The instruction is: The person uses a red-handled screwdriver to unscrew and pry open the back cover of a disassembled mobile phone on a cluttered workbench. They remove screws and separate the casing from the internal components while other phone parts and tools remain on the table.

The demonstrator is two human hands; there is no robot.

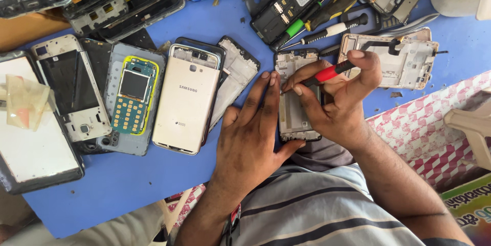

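A stripped phone frame (292,115) lies upright on the blue table (117,179) near its front edge. My left hand (250,133) rests flat beside it, with the fingertips pressing its left edge and the thumb under its lower end. My right hand (335,100) grips a red-handled screwdriver (327,73), whose tip points at the frame's upper left part. Part of the frame is hidden beneath my right hand.
A gold phone back (186,100), a green keypad board (130,95), and several opened phones and frames crowd the left and back. Spare screwdrivers (319,18) lie behind. A gold frame (404,59) sits at right, a checked cloth (434,128) beyond the edge.
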